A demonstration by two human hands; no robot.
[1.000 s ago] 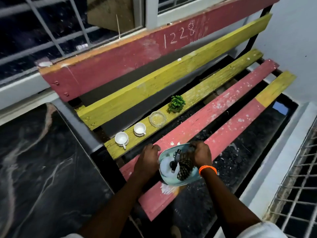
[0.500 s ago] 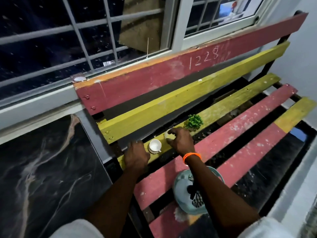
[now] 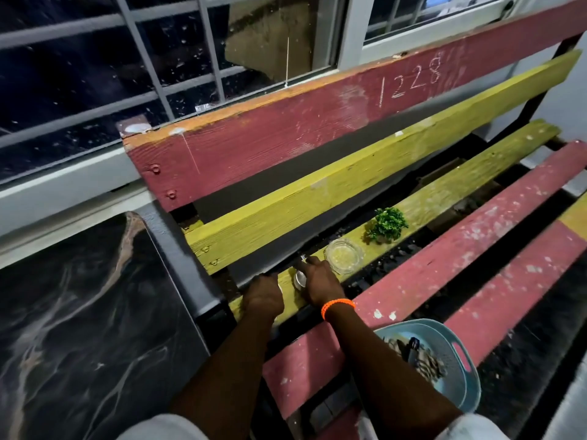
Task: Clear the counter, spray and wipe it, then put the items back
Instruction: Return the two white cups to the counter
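Two hands meet on the rear slat of the desk (image 3: 444, 182), the left hand (image 3: 263, 295) beside the right hand (image 3: 319, 285), a small cup (image 3: 300, 278) under the right. Further right along that slat sit a glass dish (image 3: 343, 255), then a small plant (image 3: 387, 224). A basket (image 3: 457, 354) rests on the front slats, right of the right forearm, a cloth (image 3: 428, 365) inside.

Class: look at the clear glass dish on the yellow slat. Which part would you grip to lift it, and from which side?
Probably the thick rim of the glass dish, pinched from above: it sits low and flat on the yellow slat, mouth up, offering no handle. Come from its near side; the small green plant stands just beyond.
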